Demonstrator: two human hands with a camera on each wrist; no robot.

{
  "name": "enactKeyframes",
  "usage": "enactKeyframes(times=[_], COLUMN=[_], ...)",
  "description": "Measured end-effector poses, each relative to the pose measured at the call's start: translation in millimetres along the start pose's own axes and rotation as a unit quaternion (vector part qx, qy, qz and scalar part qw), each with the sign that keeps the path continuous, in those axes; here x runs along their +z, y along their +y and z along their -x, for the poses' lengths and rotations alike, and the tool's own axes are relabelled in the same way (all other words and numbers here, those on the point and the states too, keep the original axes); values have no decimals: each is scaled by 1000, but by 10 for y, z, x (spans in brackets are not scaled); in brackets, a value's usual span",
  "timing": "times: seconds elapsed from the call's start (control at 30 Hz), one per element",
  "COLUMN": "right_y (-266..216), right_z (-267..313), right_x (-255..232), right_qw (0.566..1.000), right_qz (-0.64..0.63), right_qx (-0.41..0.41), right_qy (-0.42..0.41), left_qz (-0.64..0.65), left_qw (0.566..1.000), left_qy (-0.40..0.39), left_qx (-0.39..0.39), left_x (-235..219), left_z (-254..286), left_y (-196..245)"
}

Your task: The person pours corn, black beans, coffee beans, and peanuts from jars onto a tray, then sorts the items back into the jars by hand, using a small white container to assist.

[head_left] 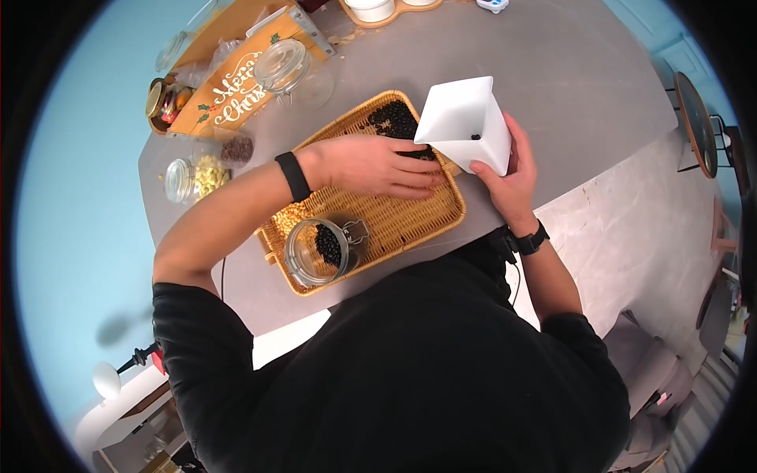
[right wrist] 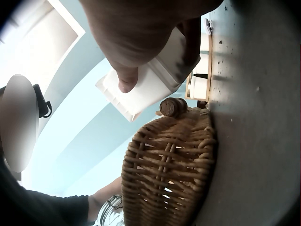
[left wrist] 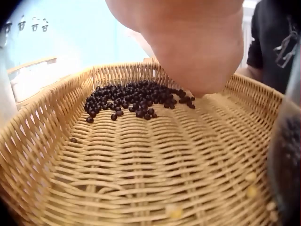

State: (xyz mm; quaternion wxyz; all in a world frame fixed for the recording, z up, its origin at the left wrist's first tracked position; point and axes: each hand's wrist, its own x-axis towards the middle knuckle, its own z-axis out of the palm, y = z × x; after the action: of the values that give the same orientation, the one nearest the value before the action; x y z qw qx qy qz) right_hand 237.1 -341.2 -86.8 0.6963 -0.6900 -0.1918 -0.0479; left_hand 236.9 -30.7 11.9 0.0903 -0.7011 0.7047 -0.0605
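In the head view the left hand [head_left: 382, 167] reaches across the wicker basket [head_left: 410, 222], its fingers extended beside the black beans [head_left: 393, 118] and just below the white container [head_left: 493, 148]. The left wrist view shows part of that hand [left wrist: 197, 47] over the right edge of the bean pile [left wrist: 136, 98]; its fingertips are hidden. The right hand [head_left: 514, 177] grips the container, tilted with its mouth toward the basket; a few dark beans lie inside. From the right wrist, the thumb of this hand [right wrist: 136, 33] presses the white wall [right wrist: 148, 89].
A glass jar [head_left: 314, 256] holding black beans lies in the basket's near left end, beside yellow kernels [head_left: 290, 217]. Behind stand an open-lidded jar [head_left: 311, 83] and a wooden box [head_left: 229, 87]. Another jar [head_left: 209, 175] stands left; white bowls [head_left: 371, 9] sit at the far edge.
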Motion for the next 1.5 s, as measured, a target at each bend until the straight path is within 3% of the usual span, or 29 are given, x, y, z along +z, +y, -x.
enactKeyframes(times=[0.03,0.23,0.37,0.47,0.57,0.77,0.97,1.07,1.17,1.27,1.37,1.5], right_y=[8,1,-19,16,5,-12,-6,5,-10,-37,-3,4], right_z=[-3,1,0,2,1,-1,-3,-5,-5,-16,-10,-5], right_x=[0,-11,6,1,2,8,0,1,4,5,1,7], right_qw=[1000,1000,1000,1000,1000,1000,1000,1000,1000,1000,1000,1000], right_qz=[0,-2,-7,4,-2,-6,5,8,5,4,7,-4], right_qx=[-2,0,8,-6,2,6,0,-5,3,3,0,3], right_qy=[-1,3,4,3,3,0,0,1,2,-2,-3,-4], left_qz=[27,-49,-25,70,106,133,191,204,270,256,236,228], left_qw=[999,995,990,946,905,894,889,889,860,846,839,843], left_qy=[-39,-73,-58,-68,21,49,22,72,104,99,120,146], left_qx=[-2,-45,-129,-308,-411,-425,-415,-404,-420,-457,-475,-465], left_x=[62,103,54,106,170,201,247,267,268,282,105,-505], left_z=[36,324,400,308,174,104,104,137,136,146,178,3], left_y=[3,-213,-153,0,112,97,44,-14,-105,-193,-323,-431])
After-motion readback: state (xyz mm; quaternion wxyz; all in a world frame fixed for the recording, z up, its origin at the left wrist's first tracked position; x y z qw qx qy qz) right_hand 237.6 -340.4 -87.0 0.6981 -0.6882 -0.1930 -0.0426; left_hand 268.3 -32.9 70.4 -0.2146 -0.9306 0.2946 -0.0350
